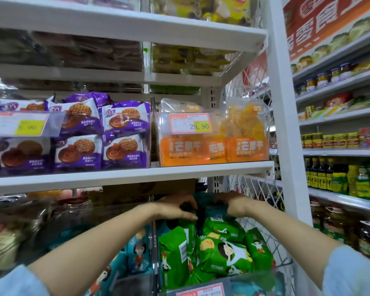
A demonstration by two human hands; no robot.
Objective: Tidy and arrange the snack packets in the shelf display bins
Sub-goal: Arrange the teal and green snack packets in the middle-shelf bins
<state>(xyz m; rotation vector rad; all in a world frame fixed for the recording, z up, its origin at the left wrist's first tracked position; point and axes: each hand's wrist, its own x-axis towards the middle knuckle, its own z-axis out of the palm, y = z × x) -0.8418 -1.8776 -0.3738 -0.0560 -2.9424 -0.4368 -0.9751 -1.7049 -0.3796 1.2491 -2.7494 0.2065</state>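
Both my hands reach into the back of the lower right clear bin (282, 261), under the shelf board. My left hand (175, 207) grips a dark teal packet (214, 211) at its left end, fingers curled over it. My right hand (233, 202) holds the same packet's right end. Below them lie several green snack packets (224, 251), piled loosely and tilted in the bin. What lies behind the hands is in shadow.
The shelf above holds a bin of purple biscuit packets (107, 133) and a bin of orange dried-fruit packets (214, 146) with a price tag (191, 123). Teal packets with cartoon figures (137, 253) fill the bin to the left. A white upright post (286, 124) and wire mesh bound the right side.
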